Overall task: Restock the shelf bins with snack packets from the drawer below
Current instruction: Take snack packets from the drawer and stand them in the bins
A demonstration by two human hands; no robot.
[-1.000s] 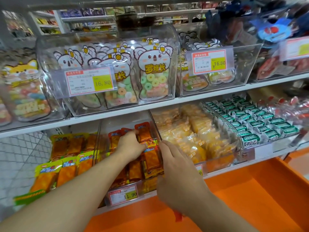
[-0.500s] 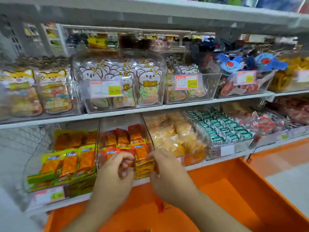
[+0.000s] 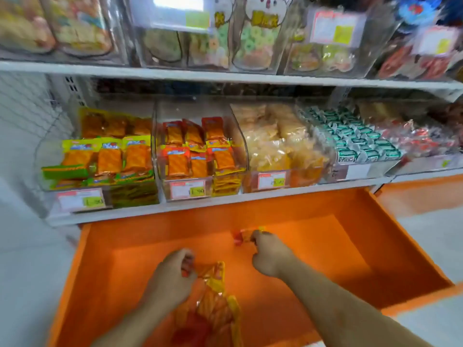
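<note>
My fingers [image 3: 258, 235] pinch one red-and-yellow packet [image 3: 244, 236] deep in the orange drawer [image 3: 375, 246] while my left hand [image 3: 172, 276] grips the packet bundle [image 3: 213, 304] nearer me; I should lift both flat, clear of the drawer's front, toward the middle bin [image 3: 200, 156].

Both hands are down inside the open orange drawer [image 3: 350, 246], whose bare floor spreads wide to the right of the right hand [image 3: 271, 256]. A heap of orange-and-yellow snack packets [image 3: 213, 309] crowds the space just beside the left hand [image 3: 172, 279]. Above the hands, the white shelf edge [image 3: 175, 209] overhangs; the clear plastic bin of red-topped packets [image 3: 198, 156] is open-topped but nearly full.
</note>
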